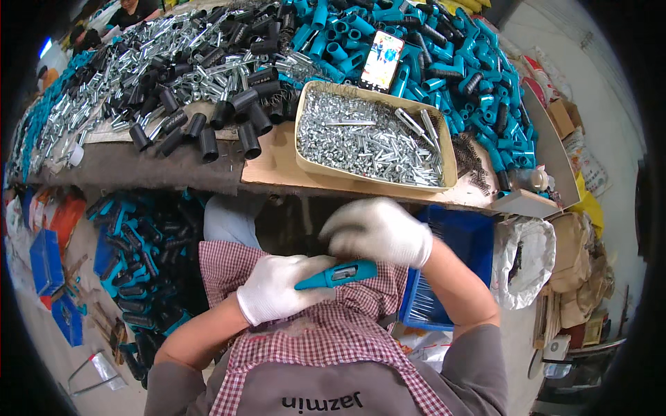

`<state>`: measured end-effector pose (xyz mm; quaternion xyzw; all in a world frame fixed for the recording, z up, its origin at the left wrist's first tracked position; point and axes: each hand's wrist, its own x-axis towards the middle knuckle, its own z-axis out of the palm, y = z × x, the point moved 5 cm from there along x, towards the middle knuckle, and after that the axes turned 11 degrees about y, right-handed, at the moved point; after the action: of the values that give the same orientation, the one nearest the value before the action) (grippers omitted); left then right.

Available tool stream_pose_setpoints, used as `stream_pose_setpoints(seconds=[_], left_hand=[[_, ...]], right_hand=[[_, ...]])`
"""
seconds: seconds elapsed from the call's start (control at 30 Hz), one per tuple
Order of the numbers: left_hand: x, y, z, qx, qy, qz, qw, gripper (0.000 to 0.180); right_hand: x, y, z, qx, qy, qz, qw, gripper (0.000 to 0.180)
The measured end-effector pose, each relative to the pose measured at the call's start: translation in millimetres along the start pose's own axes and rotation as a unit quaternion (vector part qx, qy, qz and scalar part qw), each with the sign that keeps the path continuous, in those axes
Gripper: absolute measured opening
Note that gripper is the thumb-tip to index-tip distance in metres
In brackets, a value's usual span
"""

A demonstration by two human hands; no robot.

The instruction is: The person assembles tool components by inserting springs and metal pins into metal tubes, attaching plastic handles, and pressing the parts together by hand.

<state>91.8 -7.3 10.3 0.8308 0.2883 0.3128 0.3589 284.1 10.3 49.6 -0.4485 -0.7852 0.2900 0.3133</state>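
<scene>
My left hand (284,288), in a white glove, is closed around a teal plastic handle-like housing (357,272), held roughly level over my lap. A slot in the housing's side shows a metal part within. My right hand (378,231), also gloved in white, is raised just above the housing and apart from it. Motion smears its fingers, so whether they hold anything cannot be made out. Beyond my hands, a cream tray (371,182) at the table's near edge holds small metal pins, springs and a few longer metal rods.
Teal housings (485,104) are heaped at the back right, with a lit phone (383,61) among them. Black tubes (208,142) and metal rods (90,90) pile up on the left. A blue bin (472,236) stands right of my lap; teal-and-black pieces (142,256) lie below left. Another person (132,12) is at far left.
</scene>
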Motion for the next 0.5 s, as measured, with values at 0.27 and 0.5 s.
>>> stream_pose_setpoints(seconds=[0.27, 0.5], left_hand=[[-6.5, -9.2, -8.0, 0.049, 0.048, -0.037, 0.997, 0.052], [-9.9, -13.0, -11.8, 0.042, 0.052, -0.056, 0.996, 0.051]], right_hand=[[34.2, 84.9, -96.0, -0.322, 0.215, 0.182, 0.904, 0.023], [32.4, 86.2, -99.4, -0.310, 0.235, 0.134, 0.911, 0.021]])
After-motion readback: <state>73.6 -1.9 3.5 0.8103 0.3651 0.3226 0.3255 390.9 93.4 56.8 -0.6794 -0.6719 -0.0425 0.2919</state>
